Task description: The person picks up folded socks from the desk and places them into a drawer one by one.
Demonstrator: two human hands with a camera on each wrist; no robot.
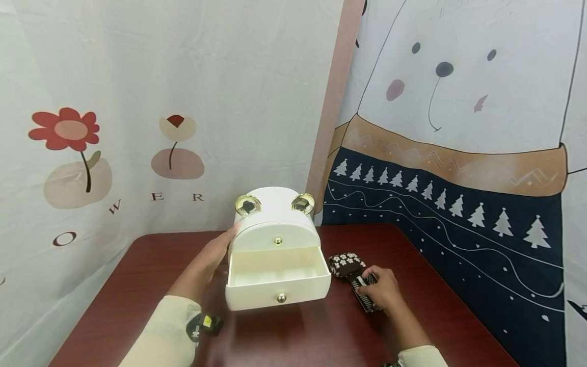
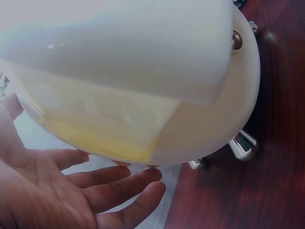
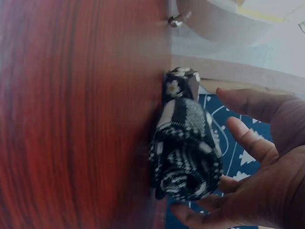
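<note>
Printed fabric backdrop (image 1: 257,92) along the far side, flowers left, bear right. Dark red wood-grain table (image 1: 266,339) in front of it. White domed two-drawer box (image 1: 295,237) mid-table, lower drawer (image 1: 249,298) sticking out at the near side, cream interior showing. My left hand (image 1: 219,252) is flat against the box's left side, fingers straight, not wrapped on anything. My right hand (image 1: 384,290) is at the black-and-white plaid roll (image 1: 370,302), right of the box: fingers apart and bent around it, not clamped; can't tell how firmly they touch. Black floral roll (image 1: 347,264) lies just beyond, between plaid roll and box. Gold round ears (image 1: 248,205) on the box top, small gold knobs (image 1: 281,297) on both drawer fronts.
</note>
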